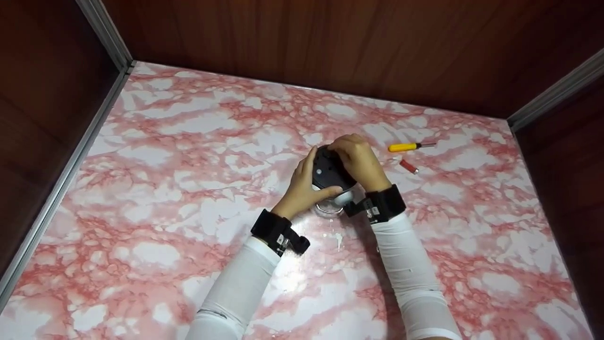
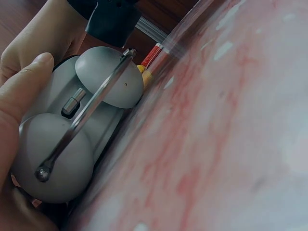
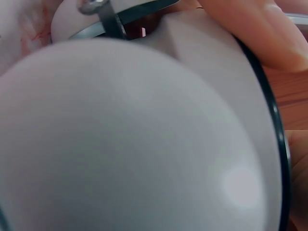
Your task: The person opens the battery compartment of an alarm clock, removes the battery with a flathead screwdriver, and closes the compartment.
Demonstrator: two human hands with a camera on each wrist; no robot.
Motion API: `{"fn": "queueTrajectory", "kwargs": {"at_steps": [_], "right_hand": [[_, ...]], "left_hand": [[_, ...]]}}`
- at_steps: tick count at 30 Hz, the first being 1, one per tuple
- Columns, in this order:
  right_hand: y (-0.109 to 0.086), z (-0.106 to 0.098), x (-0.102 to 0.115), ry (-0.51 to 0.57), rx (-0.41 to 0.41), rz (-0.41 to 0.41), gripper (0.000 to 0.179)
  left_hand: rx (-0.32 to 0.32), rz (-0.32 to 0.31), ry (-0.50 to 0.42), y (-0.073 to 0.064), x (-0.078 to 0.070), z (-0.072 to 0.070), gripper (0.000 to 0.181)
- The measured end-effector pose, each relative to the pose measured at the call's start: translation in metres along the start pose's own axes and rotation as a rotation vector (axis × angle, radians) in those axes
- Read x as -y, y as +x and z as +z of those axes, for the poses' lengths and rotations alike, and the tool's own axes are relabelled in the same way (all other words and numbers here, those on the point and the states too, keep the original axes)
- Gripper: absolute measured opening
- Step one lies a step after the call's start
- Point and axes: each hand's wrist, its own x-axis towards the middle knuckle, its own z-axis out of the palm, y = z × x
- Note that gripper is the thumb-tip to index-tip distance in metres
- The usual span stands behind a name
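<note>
A twin-bell alarm clock (image 1: 330, 175) is tipped over so its black back faces up, its bells toward the person. My left hand (image 1: 304, 184) grips its side, thumb across the casing. Over the back bends my right hand (image 1: 358, 158), fingers curled with the tips at the black surface; what they touch there is hidden. Two rounded grey bells (image 2: 55, 156), a metal carrying handle (image 2: 91, 106) and a small hammer (image 2: 73, 103) show in the left wrist view. A bell (image 3: 130, 144) fills most of the right wrist view.
A screwdriver (image 1: 405, 147) with a yellow handle lies right of the clock. Nearer sits a red battery (image 1: 408, 166) beside a small whitish bit. The pink-and-white marbled tabletop (image 1: 179, 198) is bounded by dark wooden panels (image 1: 302, 42).
</note>
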Motion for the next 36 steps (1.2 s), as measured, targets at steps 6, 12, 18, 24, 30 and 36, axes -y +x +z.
{"fn": "queueTrajectory", "kwargs": {"at_steps": [6, 12, 18, 24, 30, 36], "right_hand": [[-0.0001, 0.0011, -0.0007, 0.003, 0.006, -0.001, 0.014], [-0.0009, 0.0017, -0.0031, -0.003, 0.021, 0.013, 0.014], [0.0000, 0.0013, -0.0032, 0.002, 0.044, 0.038, 0.014], [0.0000, 0.0033, -0.0031, 0.025, 0.041, 0.059, 0.017], [0.0008, 0.0055, -0.0036, 0.042, 0.049, 0.048, 0.017], [0.0027, 0.0020, -0.0045, 0.043, 0.087, 0.083, 0.018]], "left_hand": [[0.002, -0.007, -0.007, 0.0005, -0.0003, 0.0006, 0.117], [-0.005, 0.007, -0.011, 0.0015, 0.0009, 0.0019, 0.117], [-0.002, -0.005, -0.006, 0.0009, -0.0001, 0.0013, 0.118], [0.001, -0.002, 0.009, 0.0007, -0.0001, -0.0001, 0.117], [0.010, -0.014, 0.001, -0.0001, -0.0001, -0.0017, 0.117], [0.011, -0.018, -0.006, 0.0006, -0.0005, -0.0005, 0.118]]}}
